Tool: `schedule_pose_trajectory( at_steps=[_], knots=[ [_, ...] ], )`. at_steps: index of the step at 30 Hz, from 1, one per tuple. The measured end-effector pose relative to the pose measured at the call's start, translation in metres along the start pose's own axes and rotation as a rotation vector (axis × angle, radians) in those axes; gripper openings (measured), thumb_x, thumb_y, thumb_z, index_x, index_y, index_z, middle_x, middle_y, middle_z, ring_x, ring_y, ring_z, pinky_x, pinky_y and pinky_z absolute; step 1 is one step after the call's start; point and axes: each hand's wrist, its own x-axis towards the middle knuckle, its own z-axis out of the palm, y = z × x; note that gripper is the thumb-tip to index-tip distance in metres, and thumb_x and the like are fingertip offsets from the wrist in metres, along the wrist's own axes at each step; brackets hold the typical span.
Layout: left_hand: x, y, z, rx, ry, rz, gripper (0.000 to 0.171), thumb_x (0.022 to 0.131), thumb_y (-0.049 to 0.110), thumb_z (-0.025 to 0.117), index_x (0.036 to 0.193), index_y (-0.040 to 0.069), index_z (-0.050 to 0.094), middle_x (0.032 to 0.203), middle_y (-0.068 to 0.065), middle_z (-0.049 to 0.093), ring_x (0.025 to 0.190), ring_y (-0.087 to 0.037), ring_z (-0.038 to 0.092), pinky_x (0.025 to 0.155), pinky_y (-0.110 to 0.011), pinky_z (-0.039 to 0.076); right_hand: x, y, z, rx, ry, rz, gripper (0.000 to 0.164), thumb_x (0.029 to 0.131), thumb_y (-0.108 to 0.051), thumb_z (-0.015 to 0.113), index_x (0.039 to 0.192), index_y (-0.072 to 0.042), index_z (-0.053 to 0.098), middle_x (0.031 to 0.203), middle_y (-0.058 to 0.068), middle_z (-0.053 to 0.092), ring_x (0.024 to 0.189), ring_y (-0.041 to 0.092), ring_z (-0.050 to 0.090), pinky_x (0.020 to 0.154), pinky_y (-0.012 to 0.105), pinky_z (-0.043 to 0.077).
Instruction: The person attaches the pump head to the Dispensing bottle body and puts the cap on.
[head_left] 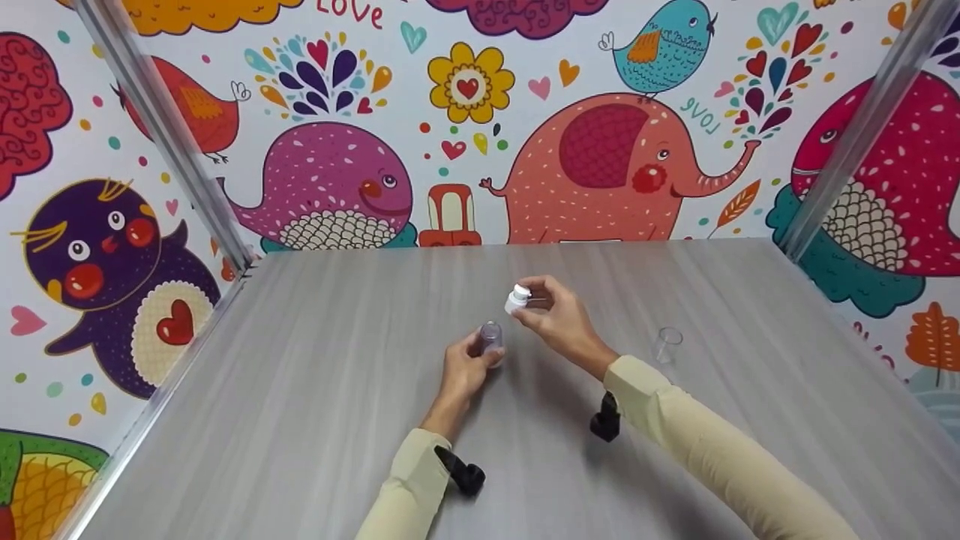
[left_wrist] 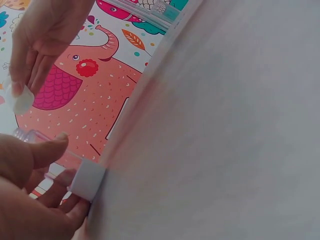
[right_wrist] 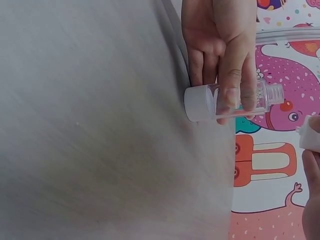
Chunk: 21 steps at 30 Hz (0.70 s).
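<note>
White pump top [head_left: 517, 300], pinched in the right hand [head_left: 559, 313], hangs apart at one o'clock from the clear bottle [head_left: 491, 336] the left hand [head_left: 463, 371] grips. Joining or parting seems the step; the next move needs both steady.

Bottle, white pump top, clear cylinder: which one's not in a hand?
The clear cylinder, resting on the table to the right of the right hand. That hand pinches the white pump top; the left hand grips the bottle.

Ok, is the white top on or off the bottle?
Off: the right hand holds the white top apart from the bottle; its threaded neck is bare.
</note>
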Motion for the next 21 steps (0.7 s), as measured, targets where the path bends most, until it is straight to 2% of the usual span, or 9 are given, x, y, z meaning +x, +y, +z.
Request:
schedule_pose_trajectory(
  at_steps=[6, 13, 21],
  knots=[
    [-0.001, 0.0, 0.0, 0.007, 0.0, 0.023, 0.05, 0.088, 0.005, 0.073, 0.135, -0.002, 0.059, 0.132, -0.024, 0.065, 0.124, -0.034, 0.062, 0.106, -0.046, 0.049, 0.001, -0.002, 0.001, -0.033, -0.038, -0.029, 0.042, 0.086, -0.004, 0.076, 0.125, -0.007, 0.061, 0.119, 0.011, 0.069, 0.113, 0.026, 0.069, 0.098, 0.039, 0.056],
    [-0.001, 0.0, 0.0, 0.008, 0.007, 0.024, 0.048, 0.086, 0.003, 0.071, 0.133, -0.002, 0.062, 0.131, -0.023, 0.066, 0.123, -0.034, 0.063, 0.106, -0.046, 0.049, 0.0, -0.003, 0.006, -0.068, -0.057, -0.034, 0.041, 0.087, -0.006, 0.076, 0.126, -0.01, 0.062, 0.121, 0.007, 0.069, 0.114, 0.022, 0.068, 0.098, 0.033, 0.055],
    [0.001, 0.0, 0.0, -0.014, 0.0, 0.025, 0.048, 0.086, 0.001, 0.071, 0.133, -0.003, 0.062, 0.129, -0.024, 0.066, 0.122, -0.033, 0.063, 0.106, -0.045, 0.049, -0.001, -0.004, 0.011, -0.072, -0.072, -0.053, 0.041, 0.088, -0.005, 0.074, 0.128, -0.007, 0.063, 0.124, 0.009, 0.068, 0.116, 0.025, 0.068, 0.1, 0.038, 0.054]
  ],
)
